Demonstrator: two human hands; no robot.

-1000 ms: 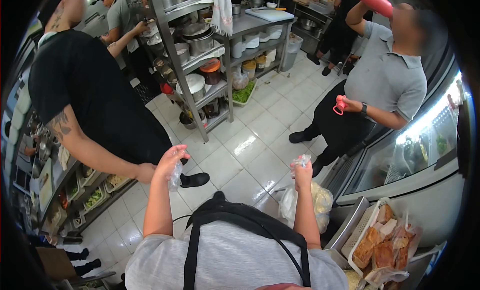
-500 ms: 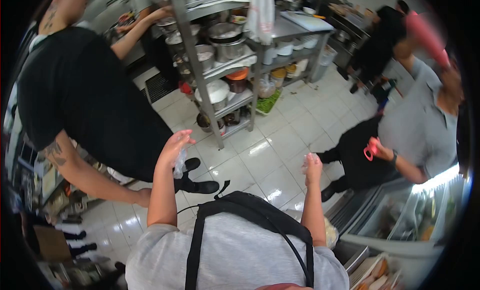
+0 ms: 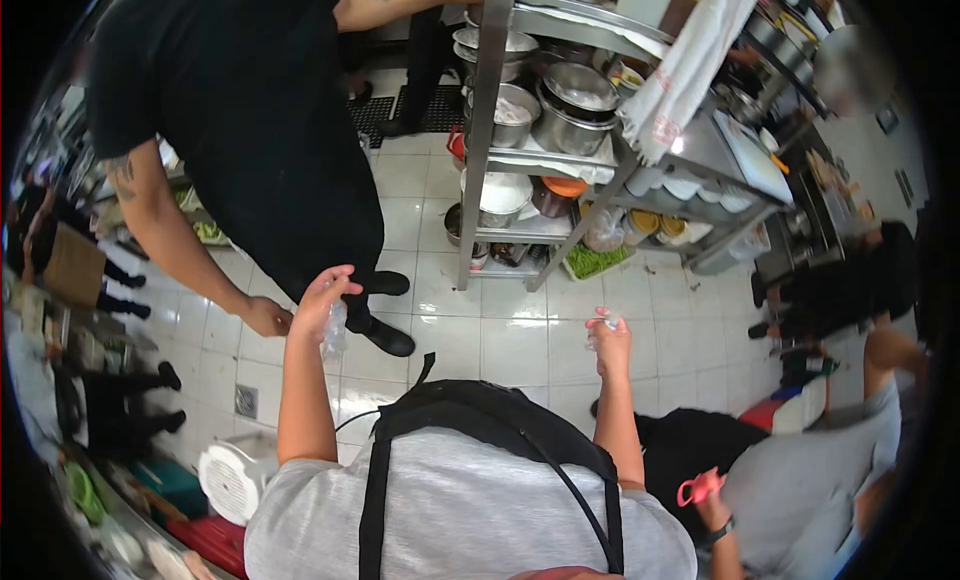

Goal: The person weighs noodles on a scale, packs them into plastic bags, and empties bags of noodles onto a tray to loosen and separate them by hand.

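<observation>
My left hand [image 3: 322, 302] is raised at the left of centre, its fingers curled around a piece of clear, thin plastic [image 3: 335, 338] that hangs below the palm. On the other side, my right hand [image 3: 613, 348] is closed on more crumpled clear plastic [image 3: 603, 326] at its fingertips. Whether these are gloves or bags I cannot make out. Both hands are in the air over the tiled floor, well apart from each other. A co-worker's lowered hand [image 3: 268, 316] is just left of my left wrist.
A person in black [image 3: 260, 130] stands close on the left. Ahead is a metal shelf rack [image 3: 485, 130] with pots and a hanging white towel [image 3: 690, 75]. At lower right, a person in a grey shirt [image 3: 810, 480] holds a pink-red object [image 3: 703, 486]. A white fan-like unit [image 3: 232, 483] is at lower left.
My view has swung left, so the rack and the grey-shirted person appear further right. Both hands keep the clear plastic. The co-worker's lowered hand now shows more fully beside my left wrist.
</observation>
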